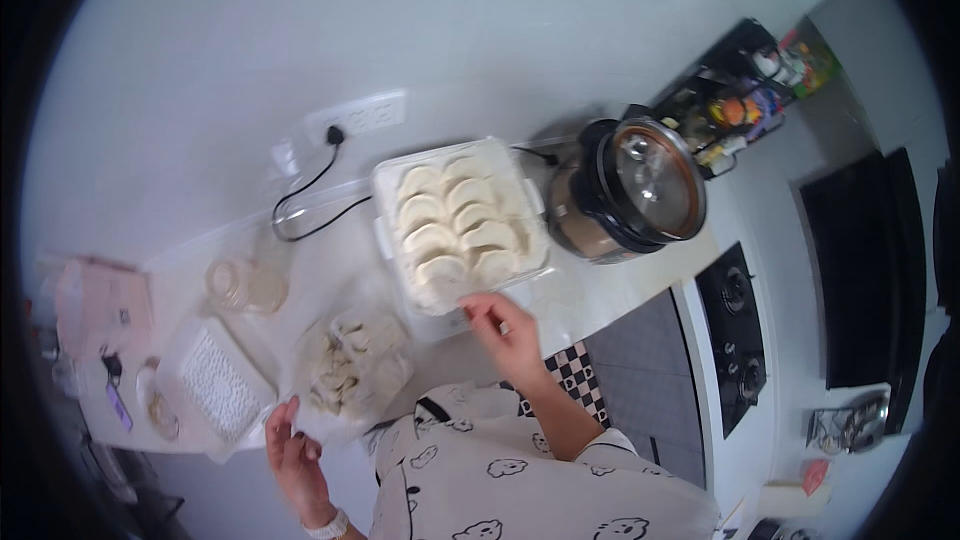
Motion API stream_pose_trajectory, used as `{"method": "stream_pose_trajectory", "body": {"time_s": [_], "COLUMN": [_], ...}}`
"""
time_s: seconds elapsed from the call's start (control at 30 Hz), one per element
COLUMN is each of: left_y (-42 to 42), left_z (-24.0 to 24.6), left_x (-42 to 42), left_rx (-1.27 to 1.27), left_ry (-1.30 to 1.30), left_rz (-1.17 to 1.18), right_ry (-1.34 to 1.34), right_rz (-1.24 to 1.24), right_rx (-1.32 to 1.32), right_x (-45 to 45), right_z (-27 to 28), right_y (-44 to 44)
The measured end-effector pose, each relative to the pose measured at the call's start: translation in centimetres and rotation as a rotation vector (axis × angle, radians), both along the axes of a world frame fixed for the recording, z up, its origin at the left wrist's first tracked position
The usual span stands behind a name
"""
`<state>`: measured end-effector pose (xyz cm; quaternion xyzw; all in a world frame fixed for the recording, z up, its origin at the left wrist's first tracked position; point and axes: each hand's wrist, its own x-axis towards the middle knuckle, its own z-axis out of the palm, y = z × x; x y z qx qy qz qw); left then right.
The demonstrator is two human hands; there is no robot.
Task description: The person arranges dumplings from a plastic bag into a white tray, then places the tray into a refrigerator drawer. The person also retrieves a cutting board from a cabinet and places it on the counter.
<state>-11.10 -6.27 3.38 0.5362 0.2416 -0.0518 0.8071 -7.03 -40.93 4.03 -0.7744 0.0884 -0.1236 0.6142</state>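
A square white tray (529, 259) holds two rows of folded, half-moon dumplings (427, 238) on a pale, powdery-looking base. My right hand (504, 337) reaches over the tray's near edge, thumb and fingertips close together beside the nearest dumplings. Whether anything thin is pinched there cannot be made out. To the left of the tray lies a clear plastic bag (356, 364) with more pale dumplings or dough pieces inside. My left hand (296, 457) is held by the counter's front edge, just left of the bag, with fingers partly curled, apart and holding nothing visible.
An electric pressure cooker (592, 217) with a glass lid (652, 180) stands right of the tray. A black cord (300, 187) runs from the wall socket. Leftward are a jar (259, 289), a white textured tray (217, 382) and a pink box (105, 307). A gas hob (731, 337) lies far right.
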Motion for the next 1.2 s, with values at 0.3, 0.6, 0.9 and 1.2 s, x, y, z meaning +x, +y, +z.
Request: {"method": "stream_pose_trajectory", "body": {"time_s": [0.3, 0.6, 0.9, 1.2], "left_y": [3.1, 9.7, 11.9, 10.9], "left_z": [1.2, -0.2, -0.4, 2.0], "left_x": [-0.1, 2.2, 4.2, 3.0], "left_rx": [0.158, -0.012, -0.129, -0.150], "left_ry": [0.026, 0.073, -0.047, -0.130], "left_rz": [-0.148, -0.438, -0.564, -0.463], "right_ry": [-0.015, 0.054, 0.460, 0.349], "right_rz": [0.135, 0.068, -0.006, -0.095], "right_rx": [-0.382, -0.941, -0.869, -0.040], "right_x": [1.7, 3.0, -2.7, -3.8], "right_z": [-5.9, -9.2, -10.4, 1.0], "right_y": [14.7, 19.8, 17.4, 15.0]}}
